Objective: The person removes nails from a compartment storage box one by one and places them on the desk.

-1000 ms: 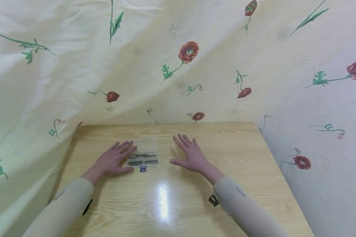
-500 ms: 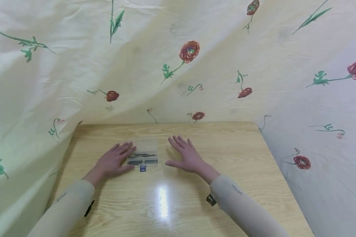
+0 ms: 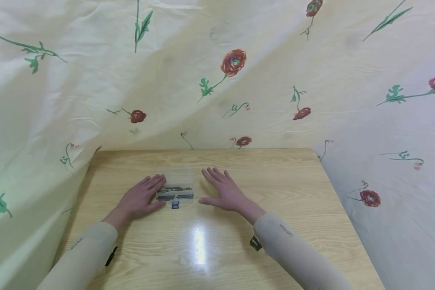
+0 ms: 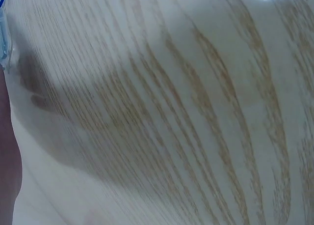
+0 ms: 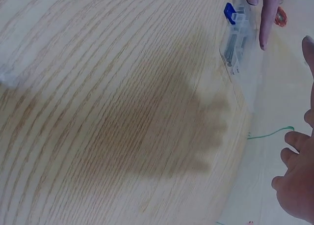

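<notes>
A shallow clear plastic box (image 3: 179, 176) lies on the wooden table, with several dark nails or screws (image 3: 185, 196) in its compartments and a blue latch (image 3: 175, 205) at its front. My left hand (image 3: 139, 197) lies along the box's left side, fingertips and thumb right at its edge, fingers straight. To the right of the box, a little apart from it, my right hand (image 3: 224, 193) is spread and holds nothing. The right wrist view shows the box (image 5: 250, 82) standing open-lidded or see-through, its latch (image 5: 229, 13) beyond my right hand (image 5: 299, 178).
The wood-grain table (image 3: 293, 193) ends at a cream cloth (image 3: 166, 88) with red flowers, hung behind and at both sides. A bright light reflection (image 3: 199, 246) shows on the tabletop in front of the box.
My right hand has moved left, closer to the box. The left hand stays at the box's left side with only a slight shift. The box stays in place.
</notes>
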Available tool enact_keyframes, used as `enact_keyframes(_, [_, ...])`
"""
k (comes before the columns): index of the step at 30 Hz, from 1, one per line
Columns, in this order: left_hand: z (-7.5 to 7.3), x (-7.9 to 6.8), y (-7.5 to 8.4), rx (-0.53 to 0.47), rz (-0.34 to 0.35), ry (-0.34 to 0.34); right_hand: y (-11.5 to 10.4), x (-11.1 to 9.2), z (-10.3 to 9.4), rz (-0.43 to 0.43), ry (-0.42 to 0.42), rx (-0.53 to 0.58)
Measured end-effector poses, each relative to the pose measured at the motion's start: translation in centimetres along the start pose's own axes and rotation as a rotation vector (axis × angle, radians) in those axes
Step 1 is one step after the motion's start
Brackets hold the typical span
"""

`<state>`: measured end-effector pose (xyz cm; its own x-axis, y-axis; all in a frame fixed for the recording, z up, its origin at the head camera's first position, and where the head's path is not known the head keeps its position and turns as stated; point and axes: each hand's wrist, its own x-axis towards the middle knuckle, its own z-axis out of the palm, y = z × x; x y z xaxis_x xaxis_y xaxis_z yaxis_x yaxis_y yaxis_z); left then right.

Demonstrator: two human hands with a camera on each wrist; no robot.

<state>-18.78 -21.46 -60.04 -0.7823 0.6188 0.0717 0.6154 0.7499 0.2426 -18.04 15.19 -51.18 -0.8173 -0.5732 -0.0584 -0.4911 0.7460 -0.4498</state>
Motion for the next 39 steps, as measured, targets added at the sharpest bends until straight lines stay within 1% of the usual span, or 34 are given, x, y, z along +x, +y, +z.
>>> enact_keyframes(6, [0.2,0.3,-0.6,-0.014,-0.004,-0.004,-0.7,0.8,0.0,0.007,-0.013,0.011])
enact_keyframes(9, [0.2,0.4,-0.9,-0.008,0.002,-0.001,-1.0,1.2,0.0,0.029,-0.019,0.035])
enact_keyframes(13, [-0.1,0.4,-1.1,-0.014,0.007,-0.001,-1.2,2.0,-0.1,0.069,-0.026,0.078])
enact_keyframes(15, [-0.3,0.4,-1.2,-0.029,0.002,-0.007,-1.1,2.5,-0.2,0.07,-0.03,0.095])
enact_keyframes(21, [-0.5,0.5,-1.4,-0.081,-0.025,-0.021,-0.7,3.7,-0.3,0.017,-0.059,0.177])
enact_keyframes(28, [-0.6,0.7,-1.8,-0.084,-0.022,-0.017,-0.3,5.0,0.0,-0.043,-0.056,0.219])
enact_keyframes(31, [-0.6,0.8,-1.9,-0.091,-0.024,-0.009,-0.1,5.5,0.1,-0.056,-0.062,0.254])
enact_keyframes(39, [-0.5,0.8,-2.2,-0.117,-0.014,0.035,0.8,6.3,0.9,-0.052,-0.114,0.358])
